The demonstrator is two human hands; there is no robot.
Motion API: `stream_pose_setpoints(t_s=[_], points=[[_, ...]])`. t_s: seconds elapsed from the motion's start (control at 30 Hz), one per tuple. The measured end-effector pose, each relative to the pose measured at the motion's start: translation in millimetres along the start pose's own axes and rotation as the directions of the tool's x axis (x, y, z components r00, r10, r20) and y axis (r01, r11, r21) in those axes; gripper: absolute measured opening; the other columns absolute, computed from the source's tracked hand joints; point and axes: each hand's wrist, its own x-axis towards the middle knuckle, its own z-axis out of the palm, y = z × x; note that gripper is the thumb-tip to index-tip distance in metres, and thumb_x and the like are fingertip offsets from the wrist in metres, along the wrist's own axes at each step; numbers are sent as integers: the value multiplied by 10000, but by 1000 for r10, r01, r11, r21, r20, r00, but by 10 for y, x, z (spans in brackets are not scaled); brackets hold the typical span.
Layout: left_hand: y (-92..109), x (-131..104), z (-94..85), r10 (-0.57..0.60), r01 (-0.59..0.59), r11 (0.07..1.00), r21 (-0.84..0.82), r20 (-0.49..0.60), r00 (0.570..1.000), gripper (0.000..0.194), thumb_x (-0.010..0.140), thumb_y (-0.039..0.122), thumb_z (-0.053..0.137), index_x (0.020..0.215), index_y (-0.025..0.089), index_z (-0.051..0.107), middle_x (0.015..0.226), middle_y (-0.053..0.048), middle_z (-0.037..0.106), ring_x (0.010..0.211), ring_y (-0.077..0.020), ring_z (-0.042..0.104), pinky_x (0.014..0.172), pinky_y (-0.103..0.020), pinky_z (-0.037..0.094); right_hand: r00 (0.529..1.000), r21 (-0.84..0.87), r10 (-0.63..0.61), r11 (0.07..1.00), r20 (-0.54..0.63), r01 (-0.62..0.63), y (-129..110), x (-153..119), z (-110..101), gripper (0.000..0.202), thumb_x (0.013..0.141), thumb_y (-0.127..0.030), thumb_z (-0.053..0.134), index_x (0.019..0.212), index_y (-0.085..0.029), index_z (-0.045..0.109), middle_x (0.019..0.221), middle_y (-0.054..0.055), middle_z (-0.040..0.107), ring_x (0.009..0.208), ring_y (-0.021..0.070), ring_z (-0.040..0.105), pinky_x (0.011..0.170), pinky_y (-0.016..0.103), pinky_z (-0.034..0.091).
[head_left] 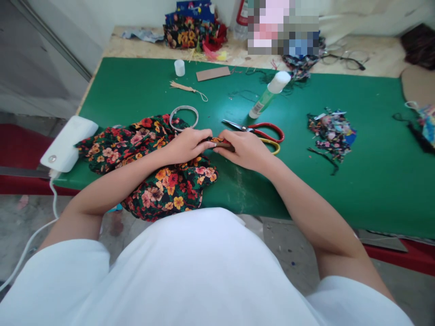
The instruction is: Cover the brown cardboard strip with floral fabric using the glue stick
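Note:
A dark floral cloth (171, 183) with red, orange and pink flowers lies bunched at the table's near edge and hangs over it. My left hand (190, 144) is closed on a gathered part of this cloth. Close beside it, my right hand (245, 149) pinches the cloth's narrow end along with a flat brown strip (224, 146); most of the strip is hidden by the fingers. Red- and yellow-handled scissors (263, 130) lie open just beyond my right hand. A thin pale ring (184, 108), perhaps a tape roll, rests against the cloth behind my left hand.
On the green mat (374, 181) a glue stick (270, 95) stands with a white cap (179, 68) farther left. A brown card strip (213, 74), a tassel (183, 87) and fabric scraps (331, 131) lie about. A white corded box (70, 142) sits at the left edge.

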Motion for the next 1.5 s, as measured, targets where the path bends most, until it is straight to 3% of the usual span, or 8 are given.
stream_pose_setpoints(t_s=[0.2, 0.47, 0.6, 0.83, 0.97, 1.13, 1.33, 1.5], points=[[13, -1, -3, 35, -34, 999, 18, -17, 999, 229, 968, 343, 517, 782, 211, 507, 645, 28, 532, 633, -138, 514, 667, -262, 355, 1000, -126, 15, 992, 15, -13, -41, -5, 18, 326, 1071, -445, 449, 951, -191, 615, 835, 98, 712, 664, 216, 560, 615, 313, 228], [24, -6, -8, 0, -2, 996, -91, -22, 1000, 274, 939, 438, 568, 805, 210, 499, 663, 41, 544, 649, -124, 526, 653, -247, 352, 983, -145, -113, 985, -143, 92, -26, 0, 115, 392, 1092, -420, 357, 891, -211, 620, 781, 79, 693, 721, 217, 589, 634, 325, 267], [16, 6, 6, -3, 1, 992, -129, -16, 1000, 307, 968, 446, 493, 774, 209, 507, 619, 28, 564, 594, -119, 525, 615, -251, 340, 974, -112, -40, 994, -221, 16, -22, 24, 179, 338, 1056, -423, 419, 885, -207, 615, 756, 78, 677, 702, 218, 572, 641, 326, 277], [9, 262, -60, -308, 301, 813, -499, 70, 949, 372, 983, 518, 505, 759, 223, 466, 491, 58, 499, 361, -85, 427, 445, -245, 317, 986, 138, 154, 980, -61, -144, 71, 373, 100, 322, 1044, -436, 433, 875, -216, 597, 676, 31, 638, 638, 198, 542, 608, 295, 240], [81, 489, -44, -454, 383, 640, -666, 74, 888, 266, 1012, 314, 453, 762, 230, 419, 460, 97, 351, 350, -66, 330, 414, -222, 247, 989, 592, 148, 795, 29, -136, 186, 554, 49, 348, 1042, -455, 480, 812, -209, 563, 566, -21, 589, 520, 138, 504, 547, 260, 317], [81, 583, 191, -451, 284, 590, -756, -16, 892, 299, 1057, 396, 384, 800, 253, 332, 526, 115, 283, 389, -49, 300, 452, -216, 280, 985, 888, 155, 440, 74, -136, 219, 544, 86, 450, 938, -576, 670, 716, -219, 510, 420, -88, 431, 336, 75, 314, 371, 253, 219], [-94, 470, 286, -285, 179, 732, -658, -58, 957, 560, 933, 791, 429, 788, 263, 311, 604, 78, 285, 489, -75, 346, 495, -274, 341, 988, 812, 79, 580, -131, 61, 141, 434, 156, 608, 880, -763, 661, 660, -210, 536, 495, -50, 474, 466, 83, 394, 439, 249, 274], [-108, 429, 264, -250, 173, 744, -645, -29, 968, 691, 809, 930, 479, 774, 258, 321, 641, 56, 312, 538, -80, 349, 510, -288, 300, 973, 744, 127, 665, -191, 59, 120, 366, 161, 611, 922, -711, 629, 586, -218, 496, 527, -29, 456, 543, 103, 387, 497, 270, 270]])
